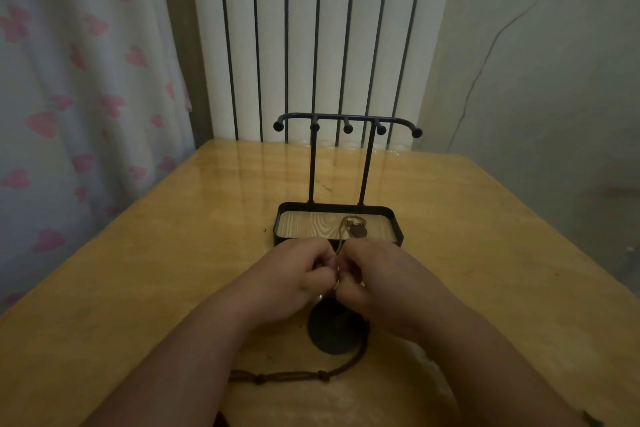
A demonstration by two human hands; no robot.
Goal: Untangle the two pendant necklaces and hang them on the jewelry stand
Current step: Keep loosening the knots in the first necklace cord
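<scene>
Necklaces (358, 231) pinched between left hand (294, 274) and right hand (377, 274), by jewelry stand (397, 230) rim

Both forearms come in from the bottom edge and lean toward each other, so the hands meet in the middle. The arms are bare. The left hand (294, 276) and the right hand (379, 274) are close together, almost touching, with their backs turned up. The fingers of both hands are curled inward, and their tips pinch a thin cord (342, 240) in the narrow gap between them.
</scene>
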